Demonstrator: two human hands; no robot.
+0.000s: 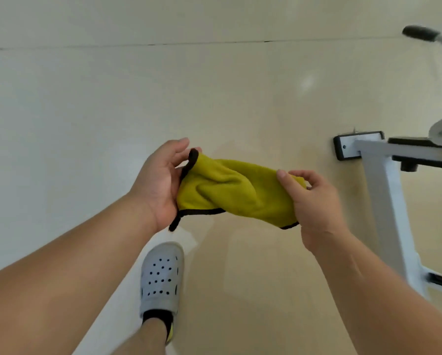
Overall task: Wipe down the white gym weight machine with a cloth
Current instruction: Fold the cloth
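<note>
The yellow cloth (pixel 230 190) is stretched between both hands, left of the white weight machine (pixel 383 185) and apart from it. The left hand (pixel 161 185) grips one end and the right hand (pixel 313 201) pinches the other.

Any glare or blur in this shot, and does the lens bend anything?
Head view: soft glare spot on the floor; the machine looks smeared and bowed by the wide lens; the cloth, left hand and right hand look fairly sharp.
</note>
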